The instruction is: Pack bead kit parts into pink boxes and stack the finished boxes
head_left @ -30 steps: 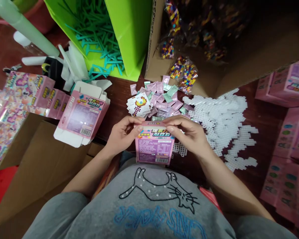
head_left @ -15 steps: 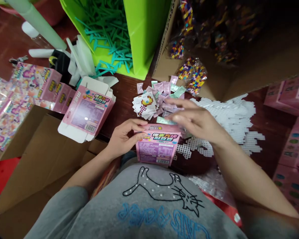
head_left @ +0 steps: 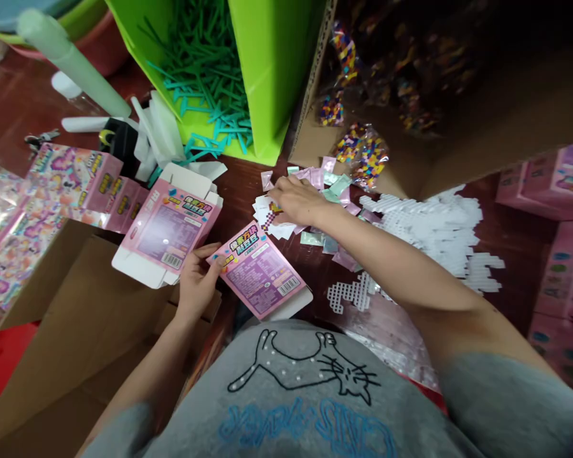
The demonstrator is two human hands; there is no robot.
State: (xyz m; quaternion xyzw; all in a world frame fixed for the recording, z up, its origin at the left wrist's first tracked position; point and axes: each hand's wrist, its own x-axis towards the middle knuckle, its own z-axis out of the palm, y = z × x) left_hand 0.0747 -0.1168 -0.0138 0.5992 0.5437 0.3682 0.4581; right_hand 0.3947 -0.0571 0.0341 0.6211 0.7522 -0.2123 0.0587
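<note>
A pink printed box (head_left: 262, 273) lies tilted in front of my body, its lower white flap showing. My left hand (head_left: 198, 273) pinches its upper left corner between thumb and fingers. Over a small stack of white pattern cards (head_left: 281, 230) is my right hand (head_left: 298, 202), its fingers bent down on the cards; whether it grips one is hidden. Pink and mint sachets (head_left: 337, 184) lie around and behind that hand. Left of my left hand, another pink box (head_left: 165, 226) lies with its white flaps open.
Behind stand a lime green bin (head_left: 262, 76) of teal sticks and a cardboard box (head_left: 310, 121) with bags of coloured beads. White grid pieces (head_left: 430, 222) are piled at right. Pink boxes (head_left: 76, 181) and an open carton (head_left: 90, 305) are at left.
My left hand has moved left with the pink box, which is now turned at a slant. My right hand has gone from above the sachets to the card stack at the left.
</note>
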